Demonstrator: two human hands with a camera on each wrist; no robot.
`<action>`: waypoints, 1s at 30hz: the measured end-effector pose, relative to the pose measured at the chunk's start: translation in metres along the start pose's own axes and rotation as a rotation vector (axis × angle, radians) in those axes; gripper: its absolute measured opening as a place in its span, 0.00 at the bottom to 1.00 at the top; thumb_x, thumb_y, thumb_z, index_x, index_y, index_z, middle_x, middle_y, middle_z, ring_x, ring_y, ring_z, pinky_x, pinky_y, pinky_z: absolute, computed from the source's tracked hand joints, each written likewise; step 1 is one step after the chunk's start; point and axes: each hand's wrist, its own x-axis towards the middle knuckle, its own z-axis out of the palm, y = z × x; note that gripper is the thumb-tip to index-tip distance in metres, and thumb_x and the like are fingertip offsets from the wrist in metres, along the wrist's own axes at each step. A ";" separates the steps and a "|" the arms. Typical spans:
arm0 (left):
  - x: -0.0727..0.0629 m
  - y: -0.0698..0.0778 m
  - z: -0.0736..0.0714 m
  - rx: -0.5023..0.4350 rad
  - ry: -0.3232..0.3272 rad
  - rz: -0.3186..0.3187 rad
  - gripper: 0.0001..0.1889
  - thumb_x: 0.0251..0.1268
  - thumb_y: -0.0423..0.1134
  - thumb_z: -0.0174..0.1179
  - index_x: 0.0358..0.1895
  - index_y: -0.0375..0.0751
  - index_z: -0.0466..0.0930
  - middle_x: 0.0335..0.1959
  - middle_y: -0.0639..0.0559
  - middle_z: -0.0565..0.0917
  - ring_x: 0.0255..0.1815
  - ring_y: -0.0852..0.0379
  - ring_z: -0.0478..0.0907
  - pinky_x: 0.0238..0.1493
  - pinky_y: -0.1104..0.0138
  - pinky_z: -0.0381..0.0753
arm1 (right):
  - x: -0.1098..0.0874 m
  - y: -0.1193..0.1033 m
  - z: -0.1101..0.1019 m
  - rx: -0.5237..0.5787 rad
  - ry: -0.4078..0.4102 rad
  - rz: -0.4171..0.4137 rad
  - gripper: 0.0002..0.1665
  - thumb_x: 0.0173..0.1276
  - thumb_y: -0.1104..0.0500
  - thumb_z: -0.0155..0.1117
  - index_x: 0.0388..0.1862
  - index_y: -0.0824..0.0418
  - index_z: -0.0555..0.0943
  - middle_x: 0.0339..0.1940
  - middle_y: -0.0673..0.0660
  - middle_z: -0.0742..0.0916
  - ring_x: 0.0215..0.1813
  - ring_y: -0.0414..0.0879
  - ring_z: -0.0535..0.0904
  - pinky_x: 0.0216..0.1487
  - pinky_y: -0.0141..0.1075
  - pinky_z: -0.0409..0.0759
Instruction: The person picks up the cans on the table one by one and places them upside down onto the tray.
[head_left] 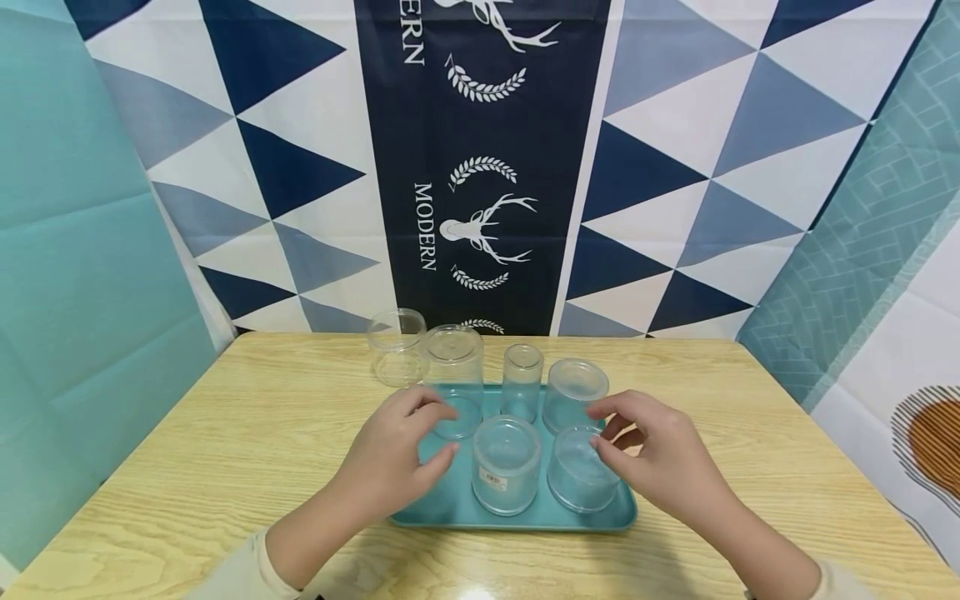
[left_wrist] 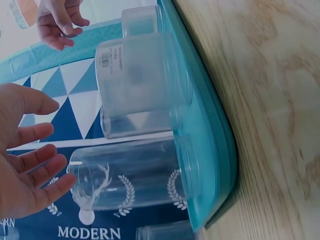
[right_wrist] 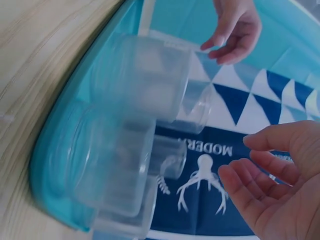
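A turquoise tray point(head_left: 442, 518) on the table bears several clear containers. The front middle jar point(head_left: 507, 479) has a barcode label, and beside it stands a front right jar point(head_left: 583, 479). Behind them are a tall wide jar point(head_left: 453, 371), a narrow tall jar point(head_left: 522, 383) and a short back right jar point(head_left: 574, 392). My left hand point(head_left: 393, 458) hovers over the tray's left side, fingers loosely bent, holding nothing. On the other side, my right hand point(head_left: 660, 454) is held over the front right jar with its fingers spread and grips nothing; whether it touches the jar is unclear.
Off the tray at the back left stands another clear container point(head_left: 397, 354). The wooden table point(head_left: 225, 450) reaches back to a patterned cloth point(head_left: 480, 150) that hangs behind it. Turquoise sheeting point(head_left: 82, 275) closes off the left side.
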 end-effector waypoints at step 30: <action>-0.001 -0.047 -0.028 0.000 0.047 -0.067 0.17 0.48 0.35 0.74 0.44 0.37 0.84 0.46 0.48 0.80 0.49 0.49 0.77 0.47 0.56 0.80 | 0.032 -0.062 0.055 0.172 -0.170 -0.115 0.27 0.55 0.65 0.76 0.55 0.60 0.79 0.49 0.53 0.82 0.41 0.46 0.81 0.40 0.34 0.83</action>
